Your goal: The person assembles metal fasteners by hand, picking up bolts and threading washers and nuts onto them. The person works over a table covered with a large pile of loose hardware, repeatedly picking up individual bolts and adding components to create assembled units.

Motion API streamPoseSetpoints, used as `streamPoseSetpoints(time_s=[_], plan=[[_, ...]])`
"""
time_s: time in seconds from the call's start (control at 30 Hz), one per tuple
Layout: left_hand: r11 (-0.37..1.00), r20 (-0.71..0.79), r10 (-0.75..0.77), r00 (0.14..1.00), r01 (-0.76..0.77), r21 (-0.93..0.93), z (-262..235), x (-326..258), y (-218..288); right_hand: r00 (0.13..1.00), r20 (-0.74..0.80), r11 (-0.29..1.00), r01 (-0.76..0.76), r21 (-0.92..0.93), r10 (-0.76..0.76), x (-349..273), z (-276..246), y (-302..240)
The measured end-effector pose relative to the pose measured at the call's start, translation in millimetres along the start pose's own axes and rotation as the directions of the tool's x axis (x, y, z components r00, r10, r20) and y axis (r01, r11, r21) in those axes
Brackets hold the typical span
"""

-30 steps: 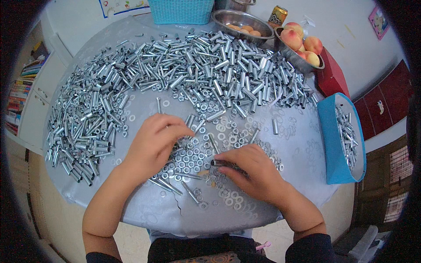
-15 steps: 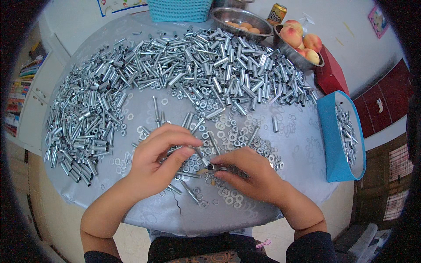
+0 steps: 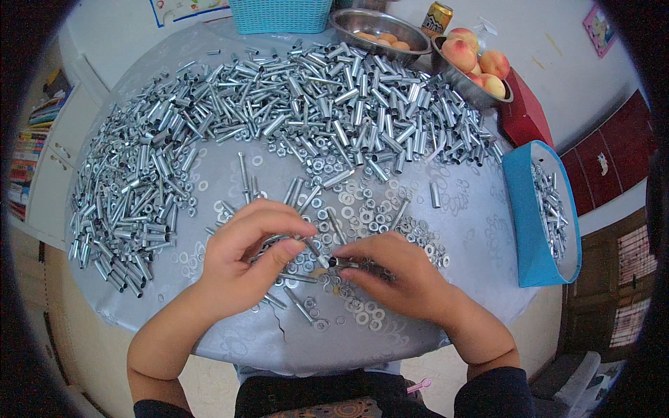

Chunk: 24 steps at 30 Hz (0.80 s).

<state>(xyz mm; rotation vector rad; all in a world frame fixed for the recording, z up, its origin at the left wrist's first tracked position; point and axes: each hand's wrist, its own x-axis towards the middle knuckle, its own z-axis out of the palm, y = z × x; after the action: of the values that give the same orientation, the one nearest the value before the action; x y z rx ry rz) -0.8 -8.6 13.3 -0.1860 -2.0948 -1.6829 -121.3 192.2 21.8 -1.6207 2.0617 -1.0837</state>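
Note:
Between the thumb and fingers of my left hand [image 3: 245, 252] is a thin silver bolt [image 3: 317, 253], slanting down to the right. My right hand [image 3: 405, 273] pinches a short metal sleeve [image 3: 339, 262], its dark open end turned toward the bolt's tip. Tip and sleeve mouth are very close; whether they touch I cannot tell. Beneath both hands lie loose flat washers [image 3: 374, 324], hex nuts [image 3: 339, 167] and several single bolts [image 3: 297, 304]. My fingers hide part of the sleeve and the bolt's upper end.
A wide heap of metal sleeves and bolts [image 3: 279, 90] curves around the far and left table. At right stands a blue fabric bin [image 3: 521, 230] holding finished-looking metal pieces. Farther back are a bowl of eggs [image 3: 341, 24], a bowl of peaches [image 3: 463, 90] and a turquoise basket [image 3: 281, 17].
Both hands stay nearly in place, still holding the bolt and the sleeve end to end. The whole view has shifted very slightly.

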Motion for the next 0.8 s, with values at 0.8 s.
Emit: streamPoseSetpoints(time_s=[0.8], plan=[[0.998, 0.03, -0.021, 0.999, 0.019, 0.061, 1.1, 1.0, 1.7, 0.991, -0.121, 0.998, 0.047, -0.044, -0.052, 0.3, 0.0, -2.1]])
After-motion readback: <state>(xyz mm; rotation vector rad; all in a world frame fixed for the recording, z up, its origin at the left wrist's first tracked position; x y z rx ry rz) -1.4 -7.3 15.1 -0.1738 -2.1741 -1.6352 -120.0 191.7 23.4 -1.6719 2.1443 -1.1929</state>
